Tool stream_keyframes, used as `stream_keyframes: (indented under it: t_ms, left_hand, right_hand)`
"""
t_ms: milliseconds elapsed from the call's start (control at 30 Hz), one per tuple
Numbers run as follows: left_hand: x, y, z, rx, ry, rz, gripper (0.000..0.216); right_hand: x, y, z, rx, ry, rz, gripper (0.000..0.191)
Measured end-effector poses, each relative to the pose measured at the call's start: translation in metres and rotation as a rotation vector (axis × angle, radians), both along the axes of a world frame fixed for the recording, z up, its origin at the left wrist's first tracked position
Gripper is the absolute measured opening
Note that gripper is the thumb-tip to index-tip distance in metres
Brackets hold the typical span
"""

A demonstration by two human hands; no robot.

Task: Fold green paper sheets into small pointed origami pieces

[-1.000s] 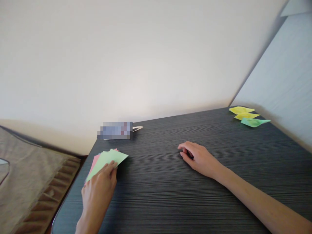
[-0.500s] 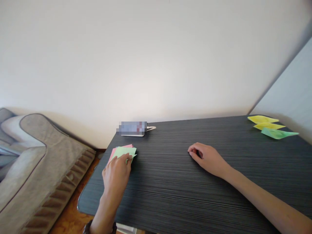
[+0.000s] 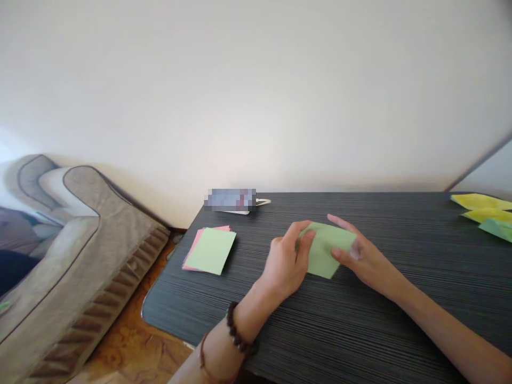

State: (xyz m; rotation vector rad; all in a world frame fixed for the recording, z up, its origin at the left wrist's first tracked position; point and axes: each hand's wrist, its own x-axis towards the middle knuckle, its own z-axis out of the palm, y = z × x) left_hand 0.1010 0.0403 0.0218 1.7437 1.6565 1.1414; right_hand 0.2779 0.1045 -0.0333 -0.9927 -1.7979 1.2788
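Note:
A square sheet of light green paper [image 3: 326, 248] is held tilted above the dark table. My left hand [image 3: 288, 255] pinches its left edge, thumb in front and fingers partly hidden behind. At the right edge is my right hand [image 3: 364, 261], its thumb over the front of the sheet and its index finger stretched out past the top edge; the other fingers are partly hidden. To the left lies a stack of paper squares [image 3: 212, 252], a green one on top and pink ones [image 3: 192, 250] showing underneath.
Folded yellow papers [image 3: 482, 201] and a folded green paper [image 3: 498, 229] lie at the table's [image 3: 360, 330] far right. A blurred-out device [image 3: 231, 200] with a white cable [image 3: 264, 202] stands at the back left. A beige sofa [image 3: 92, 256] is beyond the table's left edge.
My left hand has lifted a green sheet off the stack and carried it right to the middle. My right hand has opened from its curled rest and come onto the sheet.

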Motion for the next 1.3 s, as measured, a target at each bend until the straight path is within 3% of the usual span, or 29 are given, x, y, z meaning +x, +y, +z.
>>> stream_keyframes:
  t_ms: [33, 100, 167, 333, 400, 533, 600, 700, 833, 900, 1033, 1200, 1300]
  left_hand:
    - [0.006, 0.013, -0.006, -0.116, -0.136, -0.023, 0.028]
    - [0.012, 0.034, -0.019, -0.200, -0.243, -0.070, 0.029]
    - [0.012, 0.047, -0.030, -0.269, -0.344, -0.149, 0.028]
    - [0.001, 0.050, -0.038, -0.436, -0.505, -0.377, 0.031]
    - [-0.005, 0.047, -0.037, -0.403, -0.419, -0.363, 0.027]
    - [-0.016, 0.048, -0.035, -0.141, 0.012, -0.257, 0.014]
    - [-0.020, 0.050, -0.035, 0.005, 0.100, -0.329, 0.013]
    - [-0.023, 0.053, -0.035, -0.025, 0.163, -0.364, 0.024]
    - [-0.020, 0.049, -0.032, -0.061, 0.081, -0.377, 0.019]
    - [-0.016, 0.046, -0.028, -0.154, -0.057, -0.322, 0.025]
    - [-0.013, 0.041, -0.022, -0.281, -0.269, -0.401, 0.037]
    - [-0.019, 0.045, -0.020, -0.464, -0.553, -0.393, 0.050]
    - [-0.019, 0.049, -0.018, -0.574, -0.519, -0.386, 0.048]
  right_hand:
    - [0.000, 0.002, 0.000, -0.023, -0.006, -0.067, 0.062]
    - [0.004, 0.006, 0.001, -0.029, -0.071, -0.203, 0.048]
    - [0.008, 0.010, 0.002, 0.042, -0.161, -0.222, 0.036]
    - [0.017, 0.016, 0.007, 0.093, -0.184, -0.276, 0.029]
    - [0.019, 0.017, 0.009, 0.123, -0.200, -0.211, 0.026]
    - [0.026, 0.022, 0.012, 0.285, -0.252, 0.094, 0.015]
    - [0.029, 0.023, 0.012, 0.390, -0.271, 0.181, 0.018]
    - [0.033, 0.021, 0.011, 0.511, -0.334, 0.222, 0.027]
    - [0.039, 0.017, 0.011, 0.518, -0.333, 0.251, 0.043]
    - [0.041, 0.016, 0.011, 0.482, -0.290, 0.212, 0.051]
    - [0.042, 0.014, 0.012, 0.463, -0.232, 0.187, 0.057]
    - [0.040, 0.009, 0.015, 0.465, -0.244, 0.122, 0.059]
    - [0.038, 0.006, 0.016, 0.477, -0.206, 0.134, 0.058]
